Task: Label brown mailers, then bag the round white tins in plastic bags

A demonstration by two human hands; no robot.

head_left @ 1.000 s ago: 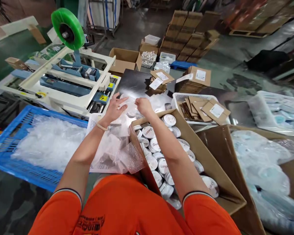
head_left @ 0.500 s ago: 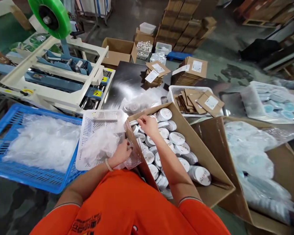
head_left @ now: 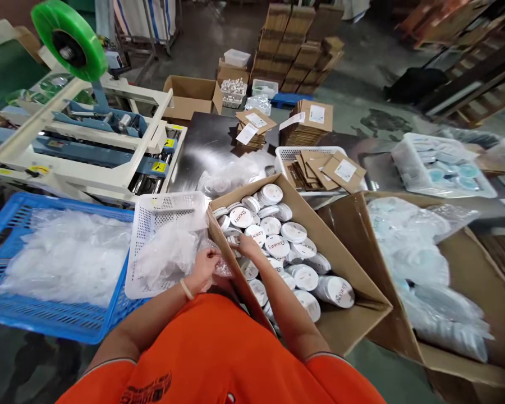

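A brown cardboard box in front of me holds many round white discs, some printed with "beauty". My right hand is inside it by the left wall, fingers closed and pointing down among the discs. Whether a disc is between those fingertips I cannot make out. Just outside that wall, my left hand pinches a clear bubble bag, which lies against the box. Left of it, a white perforated basket holds more clear bags.
A blue crate with clear plastic bags stands far left, below a taping machine. Behind the box is a white basket of flat cardboard pieces. To the right are another carton with bagged goods and a white bin.
My right hand has moved from the box's far left corner back along its left wall, nearer my left hand. My left hand stays at the bubble bag. The view has shifted slightly.
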